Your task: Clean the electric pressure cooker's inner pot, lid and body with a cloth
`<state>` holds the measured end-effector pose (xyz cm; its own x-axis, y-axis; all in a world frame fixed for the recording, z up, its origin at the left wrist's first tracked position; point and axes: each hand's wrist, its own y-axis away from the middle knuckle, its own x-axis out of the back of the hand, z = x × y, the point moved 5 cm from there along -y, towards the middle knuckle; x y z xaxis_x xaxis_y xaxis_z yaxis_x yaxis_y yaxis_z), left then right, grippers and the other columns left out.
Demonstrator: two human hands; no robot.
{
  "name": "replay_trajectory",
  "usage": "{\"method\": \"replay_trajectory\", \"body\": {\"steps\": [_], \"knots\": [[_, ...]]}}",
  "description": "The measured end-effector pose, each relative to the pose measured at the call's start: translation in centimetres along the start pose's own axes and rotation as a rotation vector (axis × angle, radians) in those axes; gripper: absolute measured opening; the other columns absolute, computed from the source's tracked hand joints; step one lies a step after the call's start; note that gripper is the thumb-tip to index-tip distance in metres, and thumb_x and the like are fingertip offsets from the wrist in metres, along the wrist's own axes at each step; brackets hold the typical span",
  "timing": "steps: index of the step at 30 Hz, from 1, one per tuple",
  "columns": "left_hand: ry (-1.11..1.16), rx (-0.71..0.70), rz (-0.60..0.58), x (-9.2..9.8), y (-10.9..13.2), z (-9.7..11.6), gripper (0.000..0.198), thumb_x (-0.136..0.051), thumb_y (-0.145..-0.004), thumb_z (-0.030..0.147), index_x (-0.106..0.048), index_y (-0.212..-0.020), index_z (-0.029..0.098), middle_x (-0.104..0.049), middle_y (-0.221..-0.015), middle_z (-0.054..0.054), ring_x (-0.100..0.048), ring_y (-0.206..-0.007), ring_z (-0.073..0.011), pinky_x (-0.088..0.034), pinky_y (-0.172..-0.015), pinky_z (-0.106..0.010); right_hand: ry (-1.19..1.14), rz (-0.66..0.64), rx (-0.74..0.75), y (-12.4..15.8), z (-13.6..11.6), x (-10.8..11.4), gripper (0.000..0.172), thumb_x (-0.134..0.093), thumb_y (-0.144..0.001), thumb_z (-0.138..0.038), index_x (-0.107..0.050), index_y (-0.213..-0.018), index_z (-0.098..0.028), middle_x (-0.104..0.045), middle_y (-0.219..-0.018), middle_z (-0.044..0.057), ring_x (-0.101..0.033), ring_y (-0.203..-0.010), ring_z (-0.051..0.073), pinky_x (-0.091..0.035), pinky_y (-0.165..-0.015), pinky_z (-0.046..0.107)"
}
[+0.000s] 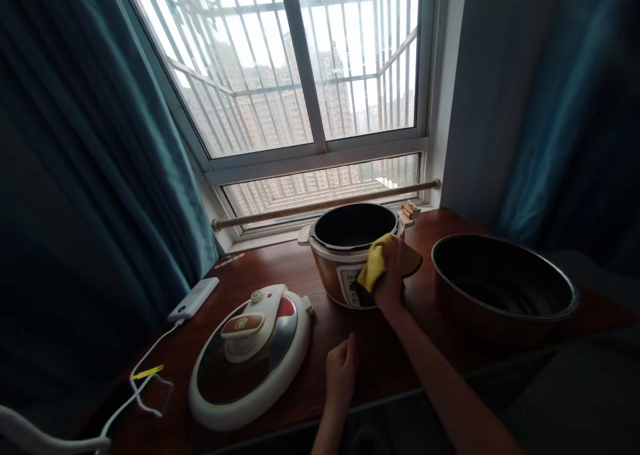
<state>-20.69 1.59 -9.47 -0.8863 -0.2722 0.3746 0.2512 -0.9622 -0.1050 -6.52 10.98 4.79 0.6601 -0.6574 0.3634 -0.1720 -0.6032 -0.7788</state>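
A yellow cloth [376, 260] with a dark edge is in my right hand [391, 285], which presses it against the front right side of an electric pressure cooker [327, 272]. The cooker stands lidless, with its dark interior showing and its control panel partly hidden by the cloth and hand. My left hand [341, 368] is curled into a loose fist near the table's front edge, with nothing seen in it. To its left lies the cooker's lid [300, 348], white-rimmed with a brown and white handle. A large dark inner pot [443, 295] sits to the right of the cooker.
Everything rests on a reddish-brown wooden table [270, 262]. A white power bank [194, 300] with a white cable [150, 355] lies at the left. Behind are a wooden rail [330, 205] and a barred window. Blue curtains [135, 142] hang on both sides.
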Motion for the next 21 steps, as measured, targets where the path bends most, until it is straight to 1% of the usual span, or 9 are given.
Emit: {"method": "replay_trajectory", "body": {"steps": [2,5,8,10,11,13,16,18,21], "knots": [[-0.002,-0.014,0.006,0.0,0.3,0.3,0.052,-0.034,-0.085,0.054,-0.041,-0.048,0.018,-0.041,-0.044,0.002,-0.040,-0.046,-0.0116,-0.026,-0.051,-0.026,0.041,-0.090,0.128,0.4,-3.5,-1.0,0.058,-0.034,-0.090,-0.030,-0.021,-0.141,-0.006,-0.021,-0.146,0.017,-0.011,-0.136,0.029,-0.018,-0.108,0.050],[0.008,-0.050,0.033,0.3,0.9,0.5,0.050,-0.035,-0.086,0.051,-0.042,-0.049,0.018,-0.042,-0.045,0.001,-0.041,-0.047,-0.0117,-0.026,-0.051,-0.026,0.092,-0.239,0.356,1.9,-7.3,-3.1,0.060,-0.035,-0.088,-0.020,-0.014,-0.143,-0.007,-0.017,-0.148,0.013,-0.009,-0.138,0.024,-0.015,-0.110,0.045],[0.060,-0.096,0.194,1.6,1.6,0.7,0.046,-0.035,-0.087,0.048,-0.043,-0.053,0.018,-0.045,-0.049,0.001,-0.043,-0.050,-0.0122,-0.031,-0.053,-0.025,0.043,-0.352,0.501,4.2,-8.3,-4.8,0.065,-0.030,-0.082,-0.002,-0.008,-0.143,-0.007,-0.018,-0.148,0.011,-0.012,-0.137,0.019,-0.019,-0.111,0.037],[0.126,-0.121,0.337,2.8,1.8,1.3,0.037,-0.037,-0.087,0.046,-0.051,-0.067,0.018,-0.054,-0.062,-0.001,-0.050,-0.061,-0.0141,-0.038,-0.060,-0.025,-0.068,-0.428,0.512,5.3,-8.0,-5.2,0.069,-0.029,-0.079,0.002,-0.011,-0.144,-0.012,-0.022,-0.147,0.008,-0.017,-0.136,0.018,-0.020,-0.110,0.036],[0.164,-0.134,0.387,3.3,1.6,1.7,0.032,-0.038,-0.087,0.045,-0.054,-0.079,0.018,-0.058,-0.074,-0.002,-0.055,-0.070,-0.0154,-0.041,-0.067,-0.025,-0.147,-0.465,0.496,5.7,-7.8,-5.1,0.069,-0.031,-0.079,0.001,-0.014,-0.144,-0.015,-0.024,-0.147,0.006,-0.020,-0.136,0.018,-0.020,-0.111,0.036],[0.242,-0.161,0.421,3.9,0.6,3.1,0.031,-0.039,-0.087,0.042,-0.051,-0.102,0.018,-0.060,-0.100,-0.007,-0.056,-0.093,-0.0177,-0.042,-0.083,-0.028,-0.290,-0.522,0.469,5.8,-7.6,-4.6,0.065,-0.033,-0.081,-0.004,-0.021,-0.142,-0.021,-0.027,-0.146,0.002,-0.024,-0.134,0.019,-0.020,-0.111,0.039],[0.315,-0.178,0.384,3.5,-2.1,5.7,0.041,-0.036,-0.088,0.042,-0.041,-0.122,0.018,-0.049,-0.126,-0.012,-0.047,-0.117,-0.0202,-0.037,-0.098,-0.031,-0.539,-0.568,0.362,5.0,-7.4,-3.1,0.055,-0.031,-0.085,-0.011,-0.032,-0.138,-0.024,-0.034,-0.143,0.001,-0.028,-0.132,0.016,-0.021,-0.111,0.038],[0.296,-0.160,0.361,2.6,-4.4,6.9,0.049,-0.035,-0.088,0.043,-0.035,-0.129,0.015,-0.039,-0.137,-0.016,-0.037,-0.127,-0.0226,-0.031,-0.104,-0.033,-0.762,-0.536,0.185,4.3,-6.6,-2.0,0.049,-0.032,-0.086,-0.015,-0.041,-0.133,-0.023,-0.041,-0.139,0.002,-0.033,-0.130,0.016,-0.025,-0.110,0.038],[0.245,-0.126,0.389,1.1,-7.0,7.4,0.058,-0.034,-0.088,0.043,-0.028,-0.133,0.008,-0.021,-0.146,-0.022,-0.016,-0.137,-0.0276,-0.017,-0.110,-0.042,-1.025,-0.431,-0.153,4.7,-3.4,-0.6,0.040,-0.038,-0.085,-0.020,-0.052,-0.123,-0.020,-0.053,-0.127,0.007,-0.050,-0.117,0.019,-0.037,-0.103,0.039]]}}
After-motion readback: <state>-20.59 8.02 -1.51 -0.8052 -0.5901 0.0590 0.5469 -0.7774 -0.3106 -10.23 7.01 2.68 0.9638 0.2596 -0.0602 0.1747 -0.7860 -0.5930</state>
